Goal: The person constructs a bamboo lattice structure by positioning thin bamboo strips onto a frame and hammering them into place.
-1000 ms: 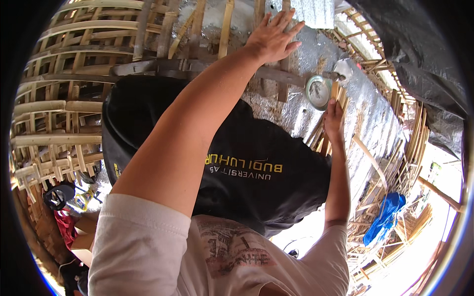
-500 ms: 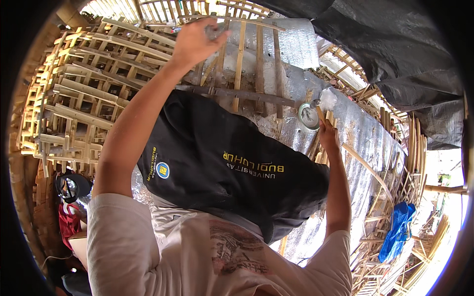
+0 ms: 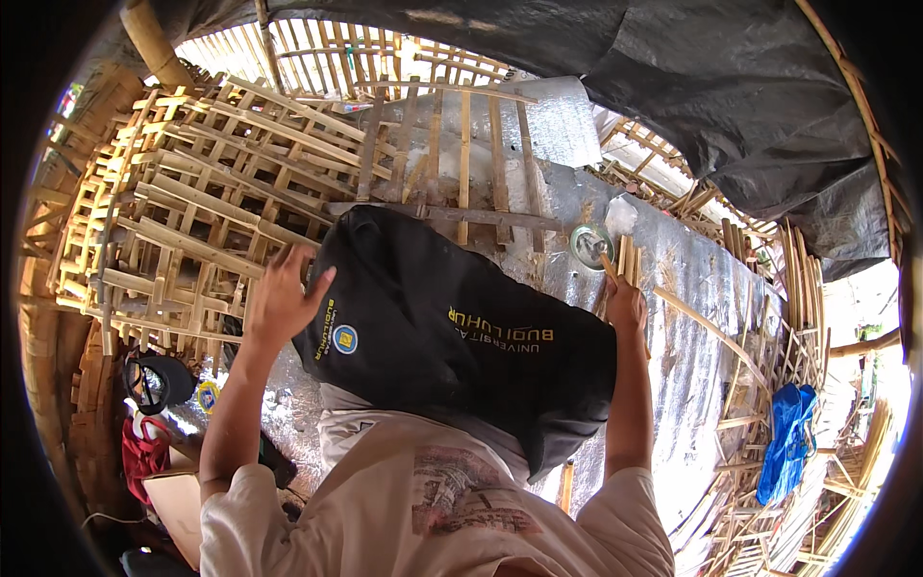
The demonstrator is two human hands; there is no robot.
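My left hand (image 3: 282, 298) hovers beside the black jacket-like cloth (image 3: 433, 308) draped over my lap, near the edge of a bamboo lattice (image 3: 221, 183). Its fingers are spread and nothing is in them. At the right, my right hand (image 3: 627, 306) is closed around a thin wooden handle (image 3: 608, 265). The handle's far end reaches over a round tin (image 3: 590, 248) with a pale green rim; what is at its tip is unclear. Several upright bamboo pieces (image 3: 630, 255) stand just behind that hand. Ahead of the cloth lies a frame of bamboo slats (image 3: 464, 163).
Silvery foil sheeting (image 3: 692, 356) covers the surface under the frame. A curved bamboo strip (image 3: 711, 327) lies to the right, near a blue bag (image 3: 788, 442) and piled slats. Black tarp (image 3: 750, 106) hangs at upper right. A black cap (image 3: 159, 382) and red cloth (image 3: 144, 457) are at left.
My left hand has come down and back from above the slat frame to beside the black cloth. My right hand keeps hold of the wooden handle, whose tip now overlaps the tin.
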